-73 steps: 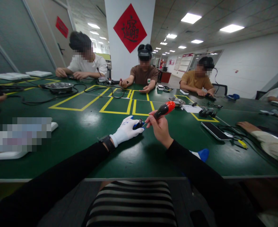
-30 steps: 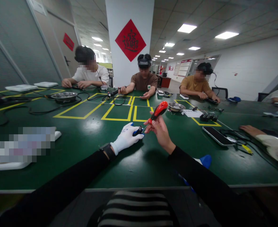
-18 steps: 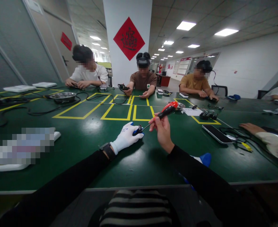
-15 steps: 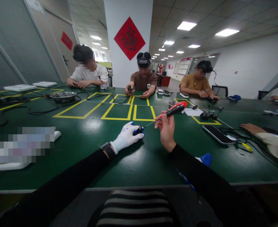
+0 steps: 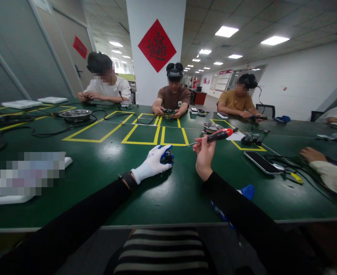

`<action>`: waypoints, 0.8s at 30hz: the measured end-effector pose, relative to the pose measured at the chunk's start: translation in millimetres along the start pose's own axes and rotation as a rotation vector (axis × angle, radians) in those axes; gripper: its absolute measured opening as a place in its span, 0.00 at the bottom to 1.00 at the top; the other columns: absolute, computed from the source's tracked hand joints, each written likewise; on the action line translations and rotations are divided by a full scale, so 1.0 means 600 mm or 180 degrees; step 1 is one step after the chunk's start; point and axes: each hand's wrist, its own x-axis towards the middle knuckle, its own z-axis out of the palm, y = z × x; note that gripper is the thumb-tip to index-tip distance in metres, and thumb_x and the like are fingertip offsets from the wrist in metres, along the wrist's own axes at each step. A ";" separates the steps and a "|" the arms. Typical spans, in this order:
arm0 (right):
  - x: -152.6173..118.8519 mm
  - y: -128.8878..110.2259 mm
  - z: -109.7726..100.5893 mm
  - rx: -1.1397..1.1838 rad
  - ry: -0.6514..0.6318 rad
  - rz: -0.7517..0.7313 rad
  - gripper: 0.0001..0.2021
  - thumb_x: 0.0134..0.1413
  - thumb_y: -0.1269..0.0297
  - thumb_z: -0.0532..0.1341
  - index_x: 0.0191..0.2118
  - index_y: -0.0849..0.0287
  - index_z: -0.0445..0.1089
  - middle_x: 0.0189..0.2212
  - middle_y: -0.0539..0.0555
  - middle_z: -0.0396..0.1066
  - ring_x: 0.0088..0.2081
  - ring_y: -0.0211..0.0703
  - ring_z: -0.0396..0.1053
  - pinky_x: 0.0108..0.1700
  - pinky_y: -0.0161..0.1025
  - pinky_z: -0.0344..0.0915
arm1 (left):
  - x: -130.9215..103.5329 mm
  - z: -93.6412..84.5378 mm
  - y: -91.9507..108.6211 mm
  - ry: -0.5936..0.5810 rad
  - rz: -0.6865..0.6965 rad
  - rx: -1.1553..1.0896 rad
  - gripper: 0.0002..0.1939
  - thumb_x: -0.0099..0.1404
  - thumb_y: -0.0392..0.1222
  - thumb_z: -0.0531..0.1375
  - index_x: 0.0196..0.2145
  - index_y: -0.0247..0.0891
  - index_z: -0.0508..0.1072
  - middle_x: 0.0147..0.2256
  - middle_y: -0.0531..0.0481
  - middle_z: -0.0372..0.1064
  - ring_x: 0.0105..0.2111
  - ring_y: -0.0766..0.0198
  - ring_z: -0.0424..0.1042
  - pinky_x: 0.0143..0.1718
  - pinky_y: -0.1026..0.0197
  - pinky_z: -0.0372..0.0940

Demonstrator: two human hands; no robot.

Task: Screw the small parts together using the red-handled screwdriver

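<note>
My left hand [image 5: 154, 163], in a white glove with blue fingertips, is closed around a small black part [image 5: 168, 156] just above the green table [image 5: 145, 198]. My bare right hand [image 5: 205, 156] holds a red and black screwdriver [image 5: 219, 135] by its handle between thumb and fingers. The screwdriver is nearly level, its thin shaft pointing left. Its tip is up and to the right of the black part, apart from it.
A phone [image 5: 261, 162] and cables lie to the right, near a person's hand [image 5: 313, 154]. Behind my right hand is a metal bowl [image 5: 213, 127]. A blue and white glove [image 5: 246, 192] lies beside my right sleeve. Three people sit across the table.
My right hand has drawn the screwdriver back to the right, and its tip has left the black part. The screwdriver is now flatter. The person opposite has brought both hands together.
</note>
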 end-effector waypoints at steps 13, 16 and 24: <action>-0.008 0.012 0.002 -0.0562 -0.0293 0.0089 0.18 0.50 0.55 0.64 0.45 0.58 0.71 0.31 0.50 0.70 0.28 0.36 0.65 0.27 0.33 0.60 | -0.004 -0.002 0.004 0.0074 0.0035 -0.0048 0.43 0.55 0.56 0.63 0.64 0.41 0.56 0.61 0.43 0.59 0.65 0.40 0.47 0.64 0.40 0.45; -0.009 0.014 0.002 -0.0604 -0.0322 0.0116 0.18 0.48 0.55 0.65 0.44 0.59 0.73 0.32 0.51 0.71 0.26 0.35 0.63 0.26 0.33 0.59 | -0.005 -0.009 0.008 -0.0025 0.0016 -0.0139 0.39 0.57 0.54 0.62 0.64 0.42 0.57 0.62 0.45 0.59 0.65 0.42 0.47 0.64 0.42 0.47; -0.014 0.011 0.002 -0.0406 -0.0575 0.0988 0.18 0.42 0.58 0.69 0.39 0.61 0.73 0.20 0.44 0.65 0.18 0.30 0.55 0.20 0.31 0.52 | 0.021 -0.037 -0.053 0.1136 -0.0514 -0.0581 0.26 0.72 0.48 0.40 0.63 0.40 0.57 0.64 0.47 0.57 0.64 0.62 0.54 0.68 0.53 0.41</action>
